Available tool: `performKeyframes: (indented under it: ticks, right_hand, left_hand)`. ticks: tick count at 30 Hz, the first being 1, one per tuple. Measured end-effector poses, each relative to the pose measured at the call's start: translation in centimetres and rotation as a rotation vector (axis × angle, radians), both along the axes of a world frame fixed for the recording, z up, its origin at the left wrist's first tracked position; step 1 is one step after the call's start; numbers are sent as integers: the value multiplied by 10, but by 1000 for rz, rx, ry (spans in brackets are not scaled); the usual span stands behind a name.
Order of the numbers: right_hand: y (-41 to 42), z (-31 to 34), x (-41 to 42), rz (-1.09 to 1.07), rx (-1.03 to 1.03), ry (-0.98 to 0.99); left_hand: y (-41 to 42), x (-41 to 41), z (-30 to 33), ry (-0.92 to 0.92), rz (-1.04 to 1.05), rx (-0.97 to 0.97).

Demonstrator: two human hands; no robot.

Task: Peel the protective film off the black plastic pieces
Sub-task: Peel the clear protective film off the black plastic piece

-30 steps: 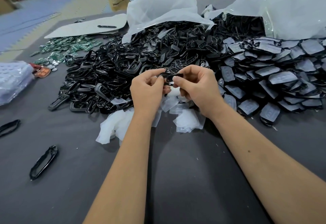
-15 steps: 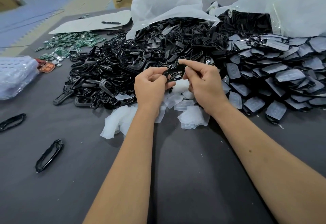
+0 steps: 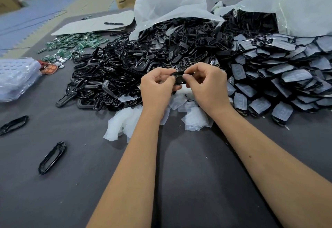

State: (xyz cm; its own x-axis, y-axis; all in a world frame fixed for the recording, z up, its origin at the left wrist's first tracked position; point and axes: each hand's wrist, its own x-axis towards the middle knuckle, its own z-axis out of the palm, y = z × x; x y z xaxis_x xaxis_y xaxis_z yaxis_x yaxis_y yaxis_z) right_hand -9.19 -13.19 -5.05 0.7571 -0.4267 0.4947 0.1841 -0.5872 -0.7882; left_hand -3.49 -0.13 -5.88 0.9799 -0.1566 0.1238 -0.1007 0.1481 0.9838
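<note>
Both hands meet above the table's middle and hold one small black plastic piece (image 3: 179, 79) between them. My left hand (image 3: 158, 89) pinches its left end with thumb and fingers. My right hand (image 3: 208, 87) pinches its right end, fingers curled over the top. Whether film still covers this piece I cannot tell. Just below the hands lies a heap of peeled translucent film scraps (image 3: 125, 123). To the right spreads a pile of film-covered black pieces (image 3: 280, 77). Behind and to the left is a large heap of bare black frames (image 3: 115, 77).
Two loose black frames (image 3: 52, 157) (image 3: 13, 124) lie on the grey table (image 3: 188, 182) at the left. Green circuit boards (image 3: 71, 45) are scattered at the back left, a clear bag (image 3: 16, 78) at the left edge, white plastic bags (image 3: 168, 5) at the back.
The piece has been turned between the fingers and both hands have shifted slightly; my right fingers now curl over its top instead of reaching across it.
</note>
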Motion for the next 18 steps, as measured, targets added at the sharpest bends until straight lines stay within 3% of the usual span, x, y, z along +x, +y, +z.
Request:
performKeyframes:
  ticks: [11, 18]
  right_hand:
    - [0, 3, -2, -66, 24, 9]
    - [-10, 1, 2, 130, 380, 62]
  left_hand:
    - [6, -2, 6, 34, -95, -119]
    - [7, -5, 10, 53, -179, -175]
